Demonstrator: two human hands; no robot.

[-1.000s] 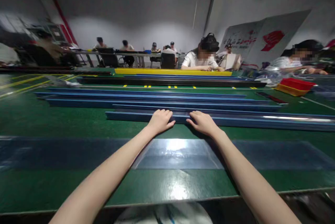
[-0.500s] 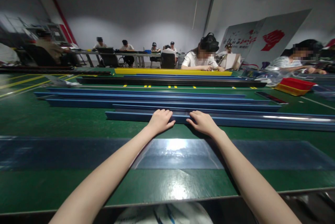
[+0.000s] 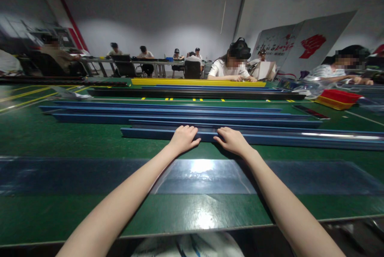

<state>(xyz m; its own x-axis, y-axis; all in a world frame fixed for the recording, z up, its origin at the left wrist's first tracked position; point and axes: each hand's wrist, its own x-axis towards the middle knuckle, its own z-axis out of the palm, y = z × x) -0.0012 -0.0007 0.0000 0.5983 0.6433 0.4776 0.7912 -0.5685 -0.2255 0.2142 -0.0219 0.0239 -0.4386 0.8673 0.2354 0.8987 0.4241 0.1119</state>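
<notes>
A long blue channel-shaped profile (image 3: 270, 140) lies across the green table, running out of the head view on the right. My left hand (image 3: 184, 137) grips its near wall, fingers bent over the top edge and thumb on the near side. A short gap to the right, my right hand (image 3: 230, 139) holds the same profile in a similar way. The fingertips of both hands are hidden inside the channel. More blue profiles (image 3: 150, 117) lie parallel just beyond. Under my forearms a clear plastic sheet (image 3: 105, 177) is spread flat along the table.
Farther back lie a black profile (image 3: 192, 93) and a yellow profile (image 3: 198, 83). At the right are a phone (image 3: 311, 111) and a red and yellow bin (image 3: 337, 99). A co-worker (image 3: 231, 65) sits across the green table (image 3: 168, 213), another person (image 3: 336, 67) at far right.
</notes>
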